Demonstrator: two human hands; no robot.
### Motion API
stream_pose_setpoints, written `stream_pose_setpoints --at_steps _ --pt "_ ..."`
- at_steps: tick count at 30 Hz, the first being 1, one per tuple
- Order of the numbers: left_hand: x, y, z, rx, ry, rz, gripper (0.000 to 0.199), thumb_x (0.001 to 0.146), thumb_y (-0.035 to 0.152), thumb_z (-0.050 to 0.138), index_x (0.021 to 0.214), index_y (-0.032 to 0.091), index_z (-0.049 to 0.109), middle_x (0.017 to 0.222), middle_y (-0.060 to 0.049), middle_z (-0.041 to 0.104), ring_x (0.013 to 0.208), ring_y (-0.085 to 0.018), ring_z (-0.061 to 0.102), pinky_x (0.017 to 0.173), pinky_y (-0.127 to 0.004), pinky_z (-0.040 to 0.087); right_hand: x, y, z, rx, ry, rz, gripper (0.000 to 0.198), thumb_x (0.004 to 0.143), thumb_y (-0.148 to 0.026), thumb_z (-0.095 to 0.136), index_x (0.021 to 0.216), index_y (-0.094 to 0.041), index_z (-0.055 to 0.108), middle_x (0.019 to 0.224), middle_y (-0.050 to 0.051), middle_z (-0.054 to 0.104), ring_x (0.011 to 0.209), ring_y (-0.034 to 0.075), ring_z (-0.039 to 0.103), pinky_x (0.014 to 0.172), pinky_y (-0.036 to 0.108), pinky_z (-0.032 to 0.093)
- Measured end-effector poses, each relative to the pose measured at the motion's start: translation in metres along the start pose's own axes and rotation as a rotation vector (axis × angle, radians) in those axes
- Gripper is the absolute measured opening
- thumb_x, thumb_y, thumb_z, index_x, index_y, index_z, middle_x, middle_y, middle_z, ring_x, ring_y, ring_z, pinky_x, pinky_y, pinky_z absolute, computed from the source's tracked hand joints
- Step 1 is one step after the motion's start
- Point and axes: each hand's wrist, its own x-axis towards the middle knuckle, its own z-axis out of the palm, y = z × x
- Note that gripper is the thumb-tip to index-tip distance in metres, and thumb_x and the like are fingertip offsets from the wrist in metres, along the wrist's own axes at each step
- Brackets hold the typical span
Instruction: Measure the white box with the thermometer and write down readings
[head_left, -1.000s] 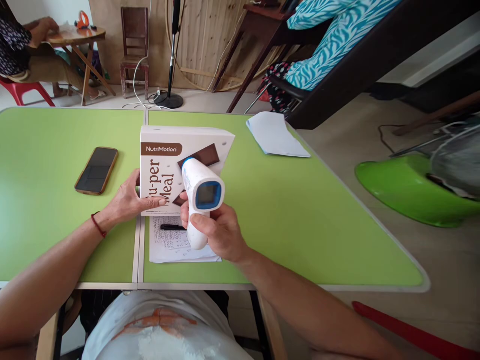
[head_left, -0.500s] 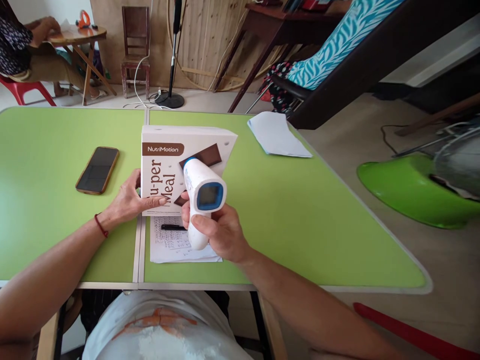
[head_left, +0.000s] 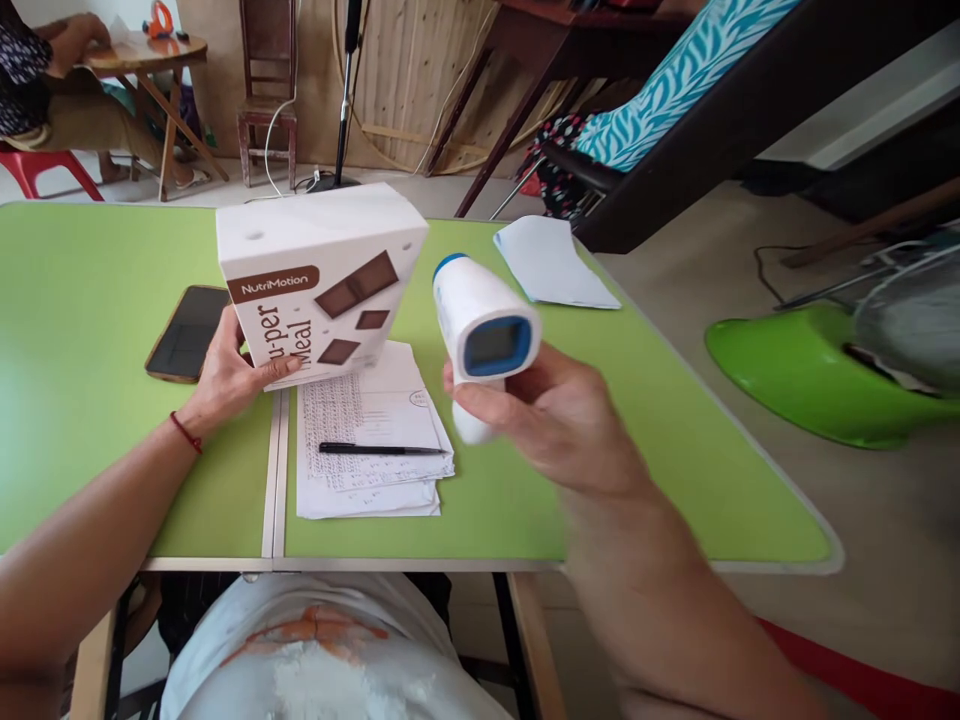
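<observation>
My left hand (head_left: 232, 365) grips the lower left edge of a white NutriMotion meal box (head_left: 337, 330), thumb across its front. The box is tilted and held above the table, partly over the papers. In my right hand (head_left: 555, 410) is a white and blue infrared thermometer (head_left: 484, 330), its dark screen facing me, held to the right of the box and apart from it. Below the box lies a stack of handwritten papers (head_left: 375, 495) with a black pen (head_left: 379, 449) across it. A smartphone (head_left: 186, 335) lies just behind my left hand.
The green table (head_left: 637, 450) has a metal-edged seam left of the papers. A pile of white sheets (head_left: 555, 262) lies at its far right. Beyond stand a wooden chair (head_left: 268, 90), a black pole stand (head_left: 345, 110) and a seated person (head_left: 45, 90). A green chair (head_left: 795, 375) is at right.
My left hand has lifted and tilted the box, shifting it left and uncovering the papers and pen. My right hand has moved the thermometer up and right, away from the box.
</observation>
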Motion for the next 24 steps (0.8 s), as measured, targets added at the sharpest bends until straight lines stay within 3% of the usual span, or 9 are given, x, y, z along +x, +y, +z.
stream_pose_setpoints --at_steps 4,8,13,20,24 --pt "0.008 -0.012 -0.004 0.031 0.065 0.029 0.084 0.059 0.055 0.096 0.123 0.02 0.056 0.123 -0.013 0.067 0.115 -0.035 0.066 0.098 -0.058 0.058 0.004 0.025 -0.026 -0.488 -0.09 -0.058 0.042 0.08 -0.036 0.075 0.12 -0.023 0.07 0.108 0.01 0.074 0.094 0.029 0.071 0.082 0.045 0.06" --pt "0.011 -0.019 -0.004 0.045 0.036 0.095 0.084 0.063 0.054 0.095 0.13 0.022 0.056 0.129 -0.013 0.065 0.124 -0.037 0.063 0.105 -0.061 0.054 0.003 0.071 -0.024 -0.706 -0.111 -0.095 0.042 0.085 -0.032 0.067 0.126 -0.021 0.068 0.112 0.015 0.074 0.101 0.034 0.07 0.086 0.052 0.06" --pt "0.013 -0.022 -0.005 0.044 0.001 0.121 0.085 0.066 0.056 0.093 0.135 0.023 0.055 0.132 -0.014 0.065 0.125 -0.037 0.063 0.104 -0.058 0.056 0.003 0.098 -0.017 -0.766 -0.12 -0.079 0.042 0.085 -0.031 0.066 0.126 -0.019 0.068 0.108 0.017 0.075 0.098 0.036 0.07 0.087 0.053 0.058" --pt "0.012 -0.016 -0.004 0.069 -0.032 0.11 0.073 0.073 0.06 0.087 0.129 0.024 0.058 0.122 -0.01 0.07 0.114 -0.033 0.068 0.091 -0.047 0.063 0.003 0.097 -0.016 -0.818 -0.163 -0.068 0.042 0.085 -0.029 0.067 0.125 -0.015 0.069 0.113 0.019 0.076 0.105 0.039 0.07 0.092 0.056 0.057" --pt "0.007 -0.011 -0.008 0.112 -0.02 0.147 0.074 0.076 0.059 0.085 0.135 0.028 0.052 0.133 -0.01 0.062 0.126 -0.035 0.061 0.092 -0.044 0.061 0.001 0.097 -0.017 -0.781 -0.175 -0.075 0.042 0.084 -0.03 0.067 0.125 -0.017 0.07 0.112 0.018 0.075 0.104 0.039 0.069 0.091 0.058 0.057"
